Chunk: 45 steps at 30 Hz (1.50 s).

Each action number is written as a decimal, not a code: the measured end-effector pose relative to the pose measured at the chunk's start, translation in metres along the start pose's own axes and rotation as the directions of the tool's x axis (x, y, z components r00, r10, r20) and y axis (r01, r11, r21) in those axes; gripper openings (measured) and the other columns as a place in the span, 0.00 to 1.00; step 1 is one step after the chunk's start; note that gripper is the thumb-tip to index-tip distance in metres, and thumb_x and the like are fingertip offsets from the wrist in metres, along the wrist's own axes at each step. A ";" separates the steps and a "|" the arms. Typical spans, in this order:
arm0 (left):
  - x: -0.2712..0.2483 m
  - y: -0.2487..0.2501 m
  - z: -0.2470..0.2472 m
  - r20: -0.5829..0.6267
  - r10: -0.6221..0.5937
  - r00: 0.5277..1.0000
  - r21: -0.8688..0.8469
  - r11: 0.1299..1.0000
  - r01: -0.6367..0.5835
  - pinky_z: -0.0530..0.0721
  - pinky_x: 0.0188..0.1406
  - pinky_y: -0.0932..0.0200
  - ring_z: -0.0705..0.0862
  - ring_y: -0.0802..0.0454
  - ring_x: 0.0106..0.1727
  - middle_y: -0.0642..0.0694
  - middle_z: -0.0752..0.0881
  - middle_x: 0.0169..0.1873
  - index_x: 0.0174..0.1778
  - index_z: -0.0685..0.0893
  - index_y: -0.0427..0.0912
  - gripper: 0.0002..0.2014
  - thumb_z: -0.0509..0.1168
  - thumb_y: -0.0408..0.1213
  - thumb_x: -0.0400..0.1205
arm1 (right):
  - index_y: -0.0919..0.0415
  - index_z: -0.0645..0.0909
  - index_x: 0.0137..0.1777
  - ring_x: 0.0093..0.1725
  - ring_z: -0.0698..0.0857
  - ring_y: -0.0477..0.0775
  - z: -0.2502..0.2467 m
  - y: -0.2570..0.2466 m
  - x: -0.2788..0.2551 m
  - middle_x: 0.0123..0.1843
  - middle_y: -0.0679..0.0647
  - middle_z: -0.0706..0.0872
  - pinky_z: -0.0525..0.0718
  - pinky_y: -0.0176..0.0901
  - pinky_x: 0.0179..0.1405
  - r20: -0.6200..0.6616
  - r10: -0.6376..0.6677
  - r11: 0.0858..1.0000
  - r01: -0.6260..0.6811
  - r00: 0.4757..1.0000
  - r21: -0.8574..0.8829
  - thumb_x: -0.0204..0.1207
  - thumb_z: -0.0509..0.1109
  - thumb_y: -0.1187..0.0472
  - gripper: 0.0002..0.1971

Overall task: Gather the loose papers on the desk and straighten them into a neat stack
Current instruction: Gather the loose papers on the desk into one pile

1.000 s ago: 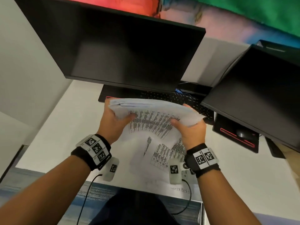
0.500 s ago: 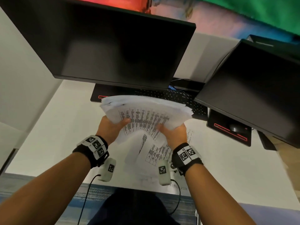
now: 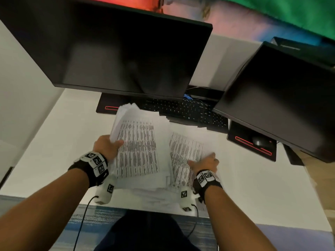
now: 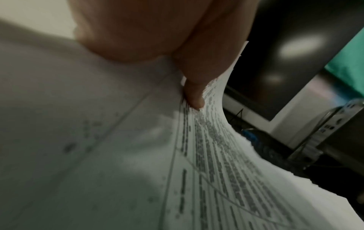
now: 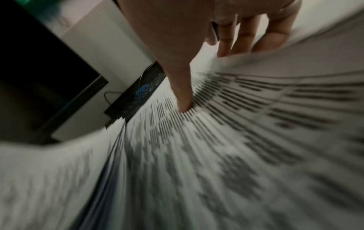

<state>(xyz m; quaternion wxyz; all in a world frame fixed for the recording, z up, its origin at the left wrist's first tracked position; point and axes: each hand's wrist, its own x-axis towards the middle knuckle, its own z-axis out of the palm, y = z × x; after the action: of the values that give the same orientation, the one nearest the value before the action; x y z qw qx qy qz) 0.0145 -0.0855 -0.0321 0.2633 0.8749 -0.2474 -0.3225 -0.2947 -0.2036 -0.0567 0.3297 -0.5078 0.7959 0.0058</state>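
Note:
A thick bundle of printed papers lies tilted over the white desk, its far corner curling up. My left hand grips its left edge, thumb on top of the printed sheets. My right hand holds a printed sheet sticking out to the right of the bundle. Its thumb presses on the print and its fingers curl past that paper's edge. More white sheets lie under the bundle near the desk's front edge.
A black keyboard lies just beyond the papers, under a large dark monitor. A second dark monitor overhangs the right side, above a mouse on a black pad. Bare desk shows left and right of the papers.
The bundle, held up in both hands before, has come down toward the desk and turned lengthwise. My right hand has moved off its right end to the sheet sticking out at the right.

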 end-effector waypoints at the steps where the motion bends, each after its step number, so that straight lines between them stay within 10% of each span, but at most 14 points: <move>1: -0.002 -0.006 0.004 0.010 -0.019 1.000 0.016 1.000 0.019 0.78 0.35 0.56 0.85 0.42 0.36 0.40 0.87 0.34 0.51 0.87 0.34 0.18 0.69 0.48 0.81 | 0.64 0.50 0.86 0.78 0.71 0.67 0.000 -0.004 0.002 0.82 0.66 0.65 0.75 0.56 0.74 0.026 0.009 0.998 -0.011 1.000 0.064 0.68 0.83 0.54 0.54; 5: -0.004 -0.016 0.007 0.014 -0.042 0.999 -0.040 0.998 0.042 0.75 0.27 0.60 0.83 0.43 0.31 0.42 0.85 0.30 0.45 0.85 0.33 0.18 0.69 0.48 0.81 | 0.65 0.80 0.67 0.58 0.88 0.62 -0.004 -0.003 0.012 0.62 0.60 0.88 0.88 0.45 0.55 0.040 -0.074 0.987 0.067 0.996 0.145 0.68 0.81 0.60 0.27; 8: -0.005 -0.017 0.005 0.019 -0.028 0.999 -0.060 0.998 0.029 0.76 0.28 0.61 0.84 0.43 0.31 0.41 0.85 0.30 0.42 0.84 0.35 0.16 0.69 0.48 0.81 | 0.63 0.83 0.61 0.49 0.86 0.63 -0.022 0.005 0.019 0.57 0.63 0.88 0.86 0.44 0.50 -0.045 -0.074 0.994 0.077 0.996 0.074 0.74 0.73 0.62 0.16; 16: -0.002 -0.020 0.002 0.029 -0.015 0.999 -0.069 0.997 0.017 0.77 0.29 0.60 0.83 0.43 0.29 0.39 0.86 0.30 0.38 0.83 0.34 0.17 0.70 0.48 0.80 | 0.61 0.68 0.74 0.68 0.81 0.69 -0.029 0.006 0.026 0.68 0.64 0.82 0.82 0.62 0.66 -0.098 -0.070 0.996 0.076 0.993 0.055 0.67 0.84 0.58 0.38; 25: 0.000 -0.020 -0.001 0.030 0.010 0.999 -0.060 0.998 -0.008 0.80 0.36 0.55 0.87 0.37 0.36 0.37 0.87 0.32 0.38 0.84 0.33 0.19 0.70 0.49 0.80 | 0.68 0.82 0.61 0.64 0.79 0.66 -0.024 0.009 0.011 0.68 0.58 0.79 0.84 0.59 0.60 -0.217 -0.201 0.980 0.197 0.955 -0.038 0.71 0.79 0.60 0.20; 31: 0.001 -0.019 -0.003 0.039 0.006 0.999 -0.055 0.998 -0.004 0.81 0.36 0.55 0.89 0.36 0.39 0.35 0.88 0.34 0.41 0.85 0.33 0.19 0.71 0.49 0.80 | 0.65 0.79 0.63 0.55 0.87 0.65 -0.034 0.006 -0.004 0.60 0.64 0.88 0.84 0.44 0.48 -0.029 -0.170 0.978 0.172 0.985 0.121 0.76 0.75 0.65 0.16; 39: -0.001 -0.014 0.001 0.083 -0.001 0.997 -0.059 0.998 0.006 0.79 0.42 0.55 0.88 0.37 0.44 0.35 0.90 0.40 0.47 0.87 0.33 0.18 0.71 0.48 0.80 | 0.65 0.84 0.54 0.53 0.87 0.59 -0.144 -0.062 -0.044 0.50 0.56 0.88 0.87 0.51 0.55 -0.442 -0.379 0.855 0.490 0.813 0.169 0.76 0.77 0.59 0.11; 45: -0.007 -0.007 0.007 0.139 0.012 0.990 -0.050 0.999 -0.005 0.80 0.45 0.55 0.86 0.42 0.44 0.39 0.88 0.44 0.57 0.87 0.34 0.19 0.67 0.47 0.83 | 0.62 0.82 0.63 0.53 0.89 0.52 -0.117 -0.076 -0.043 0.56 0.51 0.89 0.87 0.45 0.55 -0.168 -0.356 0.754 0.389 0.919 0.530 0.78 0.74 0.69 0.14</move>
<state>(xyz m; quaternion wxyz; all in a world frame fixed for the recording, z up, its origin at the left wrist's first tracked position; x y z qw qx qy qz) 0.0071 -0.0780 -0.0383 0.2685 0.8422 -0.2609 -0.3879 -0.2819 -0.2463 0.0824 0.4338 -0.5385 0.6549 -0.3048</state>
